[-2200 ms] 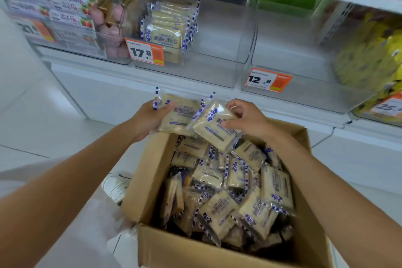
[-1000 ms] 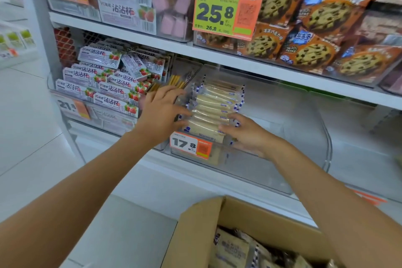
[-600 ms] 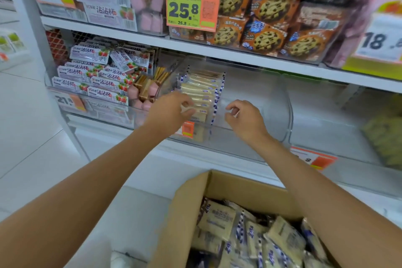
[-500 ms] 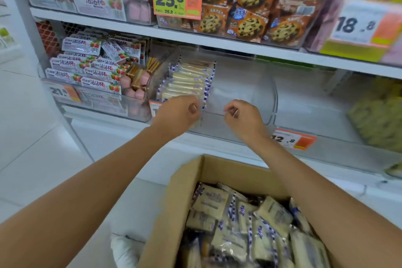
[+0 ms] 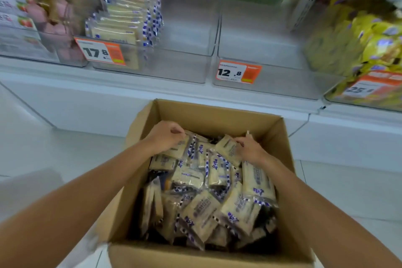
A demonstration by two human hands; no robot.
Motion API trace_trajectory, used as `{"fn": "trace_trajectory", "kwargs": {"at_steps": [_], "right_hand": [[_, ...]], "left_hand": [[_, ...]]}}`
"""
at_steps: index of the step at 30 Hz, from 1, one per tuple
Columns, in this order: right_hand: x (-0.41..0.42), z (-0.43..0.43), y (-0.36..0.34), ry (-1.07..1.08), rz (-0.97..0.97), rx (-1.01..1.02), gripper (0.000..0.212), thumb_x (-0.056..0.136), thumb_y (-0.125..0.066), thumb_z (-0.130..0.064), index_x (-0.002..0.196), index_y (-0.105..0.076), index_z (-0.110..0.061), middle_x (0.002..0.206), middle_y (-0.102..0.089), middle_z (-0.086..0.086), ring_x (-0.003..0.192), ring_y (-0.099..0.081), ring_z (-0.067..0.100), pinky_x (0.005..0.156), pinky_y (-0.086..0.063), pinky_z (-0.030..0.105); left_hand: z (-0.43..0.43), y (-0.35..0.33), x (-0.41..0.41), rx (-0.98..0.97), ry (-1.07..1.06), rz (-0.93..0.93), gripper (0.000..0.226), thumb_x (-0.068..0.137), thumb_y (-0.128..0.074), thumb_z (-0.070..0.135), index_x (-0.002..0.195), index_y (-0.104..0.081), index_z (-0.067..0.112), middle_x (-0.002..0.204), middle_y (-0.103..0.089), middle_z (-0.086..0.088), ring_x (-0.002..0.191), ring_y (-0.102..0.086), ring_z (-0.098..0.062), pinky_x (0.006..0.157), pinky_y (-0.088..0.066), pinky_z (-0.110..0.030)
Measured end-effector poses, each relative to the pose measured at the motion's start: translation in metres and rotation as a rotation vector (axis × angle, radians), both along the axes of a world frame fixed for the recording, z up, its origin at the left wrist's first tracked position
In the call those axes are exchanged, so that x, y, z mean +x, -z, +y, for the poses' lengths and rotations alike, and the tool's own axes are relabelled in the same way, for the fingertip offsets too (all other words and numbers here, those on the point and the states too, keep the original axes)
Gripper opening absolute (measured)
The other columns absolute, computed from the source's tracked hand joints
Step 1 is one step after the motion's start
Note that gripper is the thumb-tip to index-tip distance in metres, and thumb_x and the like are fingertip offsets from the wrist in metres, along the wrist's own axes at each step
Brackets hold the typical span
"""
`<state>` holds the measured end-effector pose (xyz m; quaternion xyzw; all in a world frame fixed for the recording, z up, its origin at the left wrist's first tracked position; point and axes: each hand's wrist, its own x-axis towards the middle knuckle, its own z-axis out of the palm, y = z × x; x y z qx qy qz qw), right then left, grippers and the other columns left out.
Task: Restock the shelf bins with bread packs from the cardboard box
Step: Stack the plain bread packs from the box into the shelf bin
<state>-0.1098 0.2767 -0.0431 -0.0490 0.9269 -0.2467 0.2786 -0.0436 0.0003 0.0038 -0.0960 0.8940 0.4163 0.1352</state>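
An open cardboard box (image 5: 208, 115) on the floor holds several cream bread packs (image 5: 202, 206) with blue-and-white checked edges. My left hand (image 5: 165, 137) rests on a pack at the far left of the pile, its fingers curled onto it. My right hand (image 5: 248, 148) pinches the top edge of another pack (image 5: 226, 148) at the far right. Above, a clear shelf bin (image 5: 185, 67) with a 17.8 tag carries a row of the same packs (image 5: 121, 22) at its left side.
To the right stands a clear bin (image 5: 272, 85) tagged 12.8 with nothing in it. Yellow snack bags (image 5: 369, 35) fill the bin at the far right, pink and strawberry packs (image 5: 28, 17) the bins at the left. White tile floor surrounds the box.
Both hands left the 17.8 bin with nothing in them and dropped into the box, where they now close on packs. The view tilted down from the shelves to the box.
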Motion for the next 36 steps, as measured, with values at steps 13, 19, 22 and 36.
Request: {"fn": "trace_trajectory", "kwargs": {"at_steps": [13, 19, 22, 36], "right_hand": [[0.022, -0.043, 0.008, -0.271, 0.217, -0.343, 0.059, 0.095, -0.056, -0.010, 0.143, -0.042, -0.041, 0.155, -0.033, -0.012, 0.147, -0.018, 0.014, 0.120, -0.016, 0.039], [0.018, -0.040, -0.034, 0.048, -0.233, -0.553, 0.083, 0.079, -0.069, -0.032, 0.149, -0.026, -0.041, 0.160, -0.018, -0.005, 0.144, -0.025, 0.022, 0.101, -0.042, 0.035], [0.013, -0.037, -0.024, 0.217, -0.314, -0.602, 0.074, 0.076, -0.079, -0.037, 0.139, -0.045, -0.016, 0.130, -0.059, 0.007, 0.111, -0.062, 0.022, 0.101, -0.048, 0.047], [0.000, -0.030, 0.019, -0.099, -0.162, -0.151, 0.063, 0.093, -0.063, -0.023, 0.149, -0.035, -0.017, 0.143, -0.050, 0.004, 0.129, -0.050, 0.022, 0.100, -0.044, 0.030]], "left_hand": [[0.014, 0.022, -0.007, 0.669, -0.395, -0.502, 0.049, 0.087, -0.061, 0.059, 0.115, -0.062, 0.019, 0.111, -0.068, -0.008, 0.103, -0.067, -0.021, 0.080, -0.056, -0.031], [0.036, 0.036, -0.003, 0.916, -0.594, -0.364, 0.042, 0.089, -0.065, 0.001, 0.129, -0.055, 0.006, 0.108, -0.072, -0.015, 0.088, -0.071, -0.024, 0.067, -0.060, -0.033], [0.034, 0.029, 0.008, 1.019, -0.398, -0.363, 0.044, 0.087, -0.065, 0.002, 0.129, -0.056, 0.006, 0.107, -0.073, -0.013, 0.092, -0.072, -0.024, 0.074, -0.061, -0.034], [-0.014, 0.034, 0.005, 0.546, -0.440, -0.256, 0.041, 0.081, -0.078, 0.036, 0.116, -0.065, 0.017, 0.104, -0.075, -0.008, 0.100, -0.070, -0.032, 0.098, -0.049, -0.055]]}}
